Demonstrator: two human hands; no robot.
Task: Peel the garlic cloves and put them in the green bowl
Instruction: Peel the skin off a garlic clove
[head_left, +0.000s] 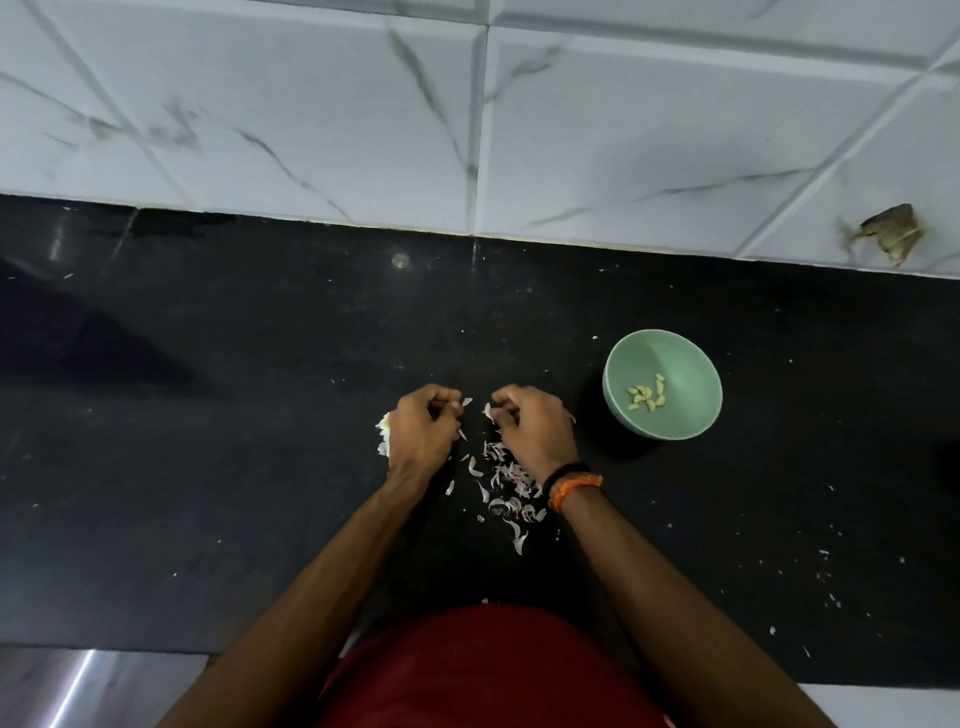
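Two bare hands work close together over the middle of the black stone countertop (208, 467), nearer its front edge than the tiled wall behind. The left hand (421, 431) has its fingers curled inward, apparently pinching something small with a scrap of pale skin at the fingertips; what exactly it holds is too small to tell. The right hand (535, 428), with black and orange bands at the wrist, is likewise curled, and a pale flake shows at its fingertips, so it looks to be pulling skin away. Under the left hand's outer side, a whitish garlic piece (383, 423) peeks out on the counter. A scatter of papery white-and-purple garlic skins (506, 483) lies between the wrists, toward the front edge. The round pale-green bowl (662, 384) sits just right of the right hand, holding a small cluster of peeled yellowish cloves (647, 397).

Judging from this, a clove is mid-peel. To do it well, one hand should steady the clove while the other catches the loosened skin at the tip and strips it lengthwise, dropping it onto the existing pile. Once bare, the clove goes right into the bowl, skin scraps kept out.
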